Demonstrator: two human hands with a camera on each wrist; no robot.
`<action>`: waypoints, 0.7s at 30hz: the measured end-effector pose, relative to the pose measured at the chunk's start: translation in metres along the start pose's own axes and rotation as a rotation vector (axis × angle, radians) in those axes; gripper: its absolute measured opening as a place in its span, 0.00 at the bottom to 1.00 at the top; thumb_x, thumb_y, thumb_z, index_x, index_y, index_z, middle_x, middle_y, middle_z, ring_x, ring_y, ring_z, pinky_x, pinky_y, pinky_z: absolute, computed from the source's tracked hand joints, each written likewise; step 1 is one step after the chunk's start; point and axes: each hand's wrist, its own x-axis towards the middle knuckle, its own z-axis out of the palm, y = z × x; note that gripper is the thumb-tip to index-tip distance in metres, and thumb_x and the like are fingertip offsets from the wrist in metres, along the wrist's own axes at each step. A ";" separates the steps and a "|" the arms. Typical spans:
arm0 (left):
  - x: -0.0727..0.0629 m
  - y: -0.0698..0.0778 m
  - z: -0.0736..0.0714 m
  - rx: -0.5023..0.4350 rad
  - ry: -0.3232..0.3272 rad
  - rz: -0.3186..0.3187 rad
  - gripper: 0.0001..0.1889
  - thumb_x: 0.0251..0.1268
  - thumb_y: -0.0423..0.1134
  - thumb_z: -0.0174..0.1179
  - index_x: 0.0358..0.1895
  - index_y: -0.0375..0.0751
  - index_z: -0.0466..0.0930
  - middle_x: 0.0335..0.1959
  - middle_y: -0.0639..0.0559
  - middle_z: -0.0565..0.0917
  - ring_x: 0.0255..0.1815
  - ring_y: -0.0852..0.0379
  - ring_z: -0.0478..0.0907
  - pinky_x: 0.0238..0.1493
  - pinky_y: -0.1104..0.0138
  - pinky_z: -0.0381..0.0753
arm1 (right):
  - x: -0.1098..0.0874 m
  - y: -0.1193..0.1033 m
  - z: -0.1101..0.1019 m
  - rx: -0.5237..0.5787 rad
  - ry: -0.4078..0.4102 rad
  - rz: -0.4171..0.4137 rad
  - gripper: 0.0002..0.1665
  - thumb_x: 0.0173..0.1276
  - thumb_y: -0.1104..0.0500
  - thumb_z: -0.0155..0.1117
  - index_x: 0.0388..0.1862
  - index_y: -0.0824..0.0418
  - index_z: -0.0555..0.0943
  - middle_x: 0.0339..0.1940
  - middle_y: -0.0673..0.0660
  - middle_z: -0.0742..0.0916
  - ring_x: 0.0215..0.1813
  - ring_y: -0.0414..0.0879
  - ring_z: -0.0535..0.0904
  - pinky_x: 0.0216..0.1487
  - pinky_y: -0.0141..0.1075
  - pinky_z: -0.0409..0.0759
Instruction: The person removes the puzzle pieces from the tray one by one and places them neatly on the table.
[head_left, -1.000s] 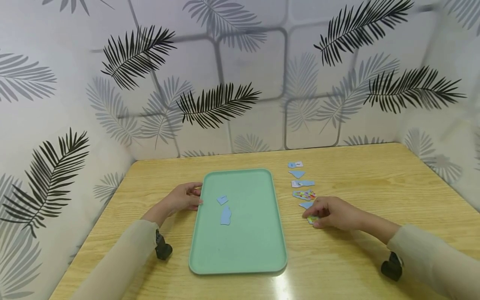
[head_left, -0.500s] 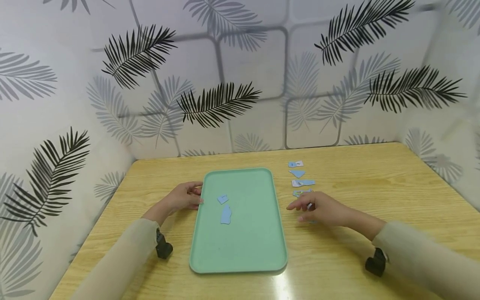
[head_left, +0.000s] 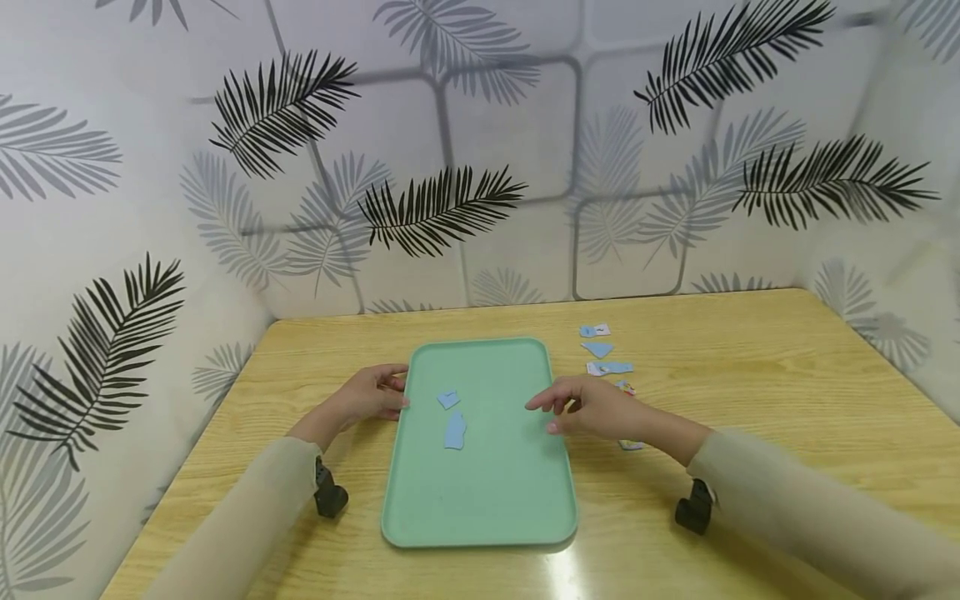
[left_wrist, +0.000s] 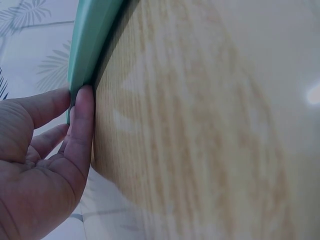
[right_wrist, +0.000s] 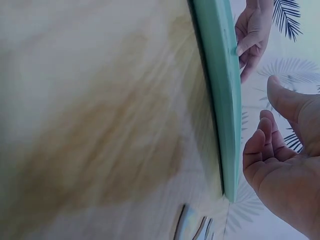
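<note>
Main change: the right hand [head_left: 588, 407] has come off the row of pieces and is now over the tray's right edge. A second ago it was fingering the near piece [head_left: 631, 445]. That piece lies on the table [head_left: 652, 517], partly behind the wrist.

Right grip: forefinger and thumb apart. Head and right wrist views show nothing between them, so I log it as having left without a piece.

Left hand [head_left: 369, 394] unchanged, fingertips against the left side of the tray [head_left: 491, 533]. Contact is plain in the left wrist view; whether it clamps the rim or only steadies it, I cannot tell.

Pieces on the tray: the square one [head_left: 448, 399] and, just below it, the long one [head_left: 455, 431]. Neither has shifted; the right forefinger points their way, apart from both.

Right of the tray, far to near: top piece [head_left: 595, 331], triangle [head_left: 597, 350], strip [head_left: 610, 368], coloured piece [head_left: 626, 387] half hidden by the hand. The blue one seen earlier next after it is now covered.

My read: business at the row's near end is done for now, and attention has swung to the tray. Its count remains two, so nothing is gained there yet.
</note>
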 end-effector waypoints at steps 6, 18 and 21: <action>-0.001 0.000 0.000 0.005 0.001 -0.003 0.34 0.64 0.24 0.60 0.73 0.33 0.59 0.50 0.39 0.71 0.40 0.51 0.76 0.42 0.62 0.84 | 0.025 -0.006 0.004 0.001 -0.032 -0.005 0.19 0.65 0.62 0.69 0.56 0.60 0.83 0.52 0.58 0.84 0.49 0.50 0.76 0.50 0.40 0.78; -0.001 0.002 0.000 0.000 0.002 0.002 0.34 0.64 0.24 0.60 0.73 0.32 0.59 0.49 0.39 0.71 0.39 0.51 0.76 0.42 0.61 0.84 | 0.071 -0.020 0.019 0.019 -0.082 0.033 0.21 0.64 0.63 0.69 0.57 0.62 0.83 0.51 0.58 0.85 0.51 0.49 0.76 0.47 0.37 0.78; -0.001 0.002 0.001 0.004 -0.003 0.003 0.34 0.64 0.24 0.60 0.73 0.32 0.58 0.50 0.38 0.71 0.39 0.51 0.76 0.42 0.61 0.84 | 0.080 -0.023 0.022 0.018 -0.097 0.038 0.21 0.64 0.63 0.69 0.57 0.63 0.82 0.49 0.59 0.84 0.50 0.49 0.77 0.46 0.35 0.78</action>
